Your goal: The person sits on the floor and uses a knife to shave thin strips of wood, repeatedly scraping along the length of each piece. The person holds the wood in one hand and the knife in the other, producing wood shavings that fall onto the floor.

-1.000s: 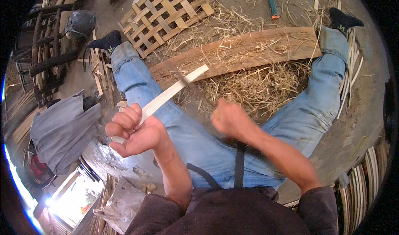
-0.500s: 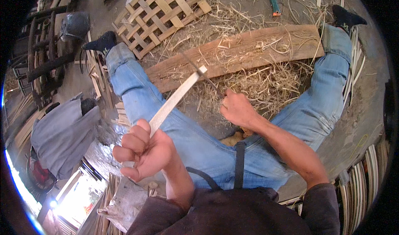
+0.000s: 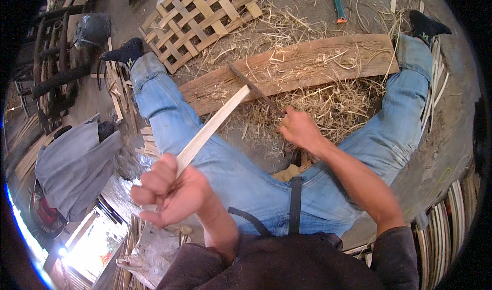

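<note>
left fingers point(image 3: 155, 181) now farther left, curled around pale strip point(image 3: 212, 128), right fingers point(image 3: 290, 122) clenched on dark blade point(image 3: 260, 93)

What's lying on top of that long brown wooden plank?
Thin, curly, pale shavings are scattered over the plank. The wood directly beneath them is covered, and the dark blade, passing in front, hides another narrow part.

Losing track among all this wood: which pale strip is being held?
The strip rising from the left hand toward the dark blade; the floor strips beside the right leg lie untouched.
</note>
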`<state>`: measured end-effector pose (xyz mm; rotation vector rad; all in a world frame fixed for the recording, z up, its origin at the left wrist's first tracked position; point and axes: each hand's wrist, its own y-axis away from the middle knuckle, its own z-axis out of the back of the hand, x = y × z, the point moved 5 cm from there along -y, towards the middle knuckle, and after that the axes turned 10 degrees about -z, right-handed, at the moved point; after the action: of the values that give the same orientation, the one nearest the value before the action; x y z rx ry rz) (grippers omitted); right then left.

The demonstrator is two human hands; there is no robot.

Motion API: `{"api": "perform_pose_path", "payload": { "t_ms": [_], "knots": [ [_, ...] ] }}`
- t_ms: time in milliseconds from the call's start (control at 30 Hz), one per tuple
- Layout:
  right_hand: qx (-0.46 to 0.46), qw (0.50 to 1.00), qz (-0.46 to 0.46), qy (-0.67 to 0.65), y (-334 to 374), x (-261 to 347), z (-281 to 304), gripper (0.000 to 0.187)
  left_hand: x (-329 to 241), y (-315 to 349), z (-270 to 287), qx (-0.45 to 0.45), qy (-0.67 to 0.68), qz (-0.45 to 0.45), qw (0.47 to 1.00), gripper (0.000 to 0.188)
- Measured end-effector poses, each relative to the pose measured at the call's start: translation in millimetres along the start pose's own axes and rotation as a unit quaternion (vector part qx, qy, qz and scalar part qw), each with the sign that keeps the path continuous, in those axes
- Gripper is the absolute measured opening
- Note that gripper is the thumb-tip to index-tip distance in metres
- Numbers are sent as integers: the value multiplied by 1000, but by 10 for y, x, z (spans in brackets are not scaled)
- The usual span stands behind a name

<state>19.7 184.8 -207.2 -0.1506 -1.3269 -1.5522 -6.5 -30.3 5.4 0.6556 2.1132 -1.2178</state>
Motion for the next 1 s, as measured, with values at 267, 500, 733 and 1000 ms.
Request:
{"api": "perform_pose_path", "payload": {
  "t_ms": [267, 500, 733, 1000],
  "knots": [
    [25, 999, -44, 9, 64, 187, -242, 32, 55, -59, 353, -169, -88, -16, 982, 41],
    [81, 993, 81, -1, 441, 707, -292, 28, 101, -93, 469, -264, -174, -1, 949, 35],
    [58, 995, 48, 65, 171, 362, -281, 28, 136, -82, 755, -287, -135, 14, 948, 38],
    [19, 999, 4, 47, -1, 136, -239, 29, 129, -84, 734, -311, -163, 9, 936, 39]
  ]
}}
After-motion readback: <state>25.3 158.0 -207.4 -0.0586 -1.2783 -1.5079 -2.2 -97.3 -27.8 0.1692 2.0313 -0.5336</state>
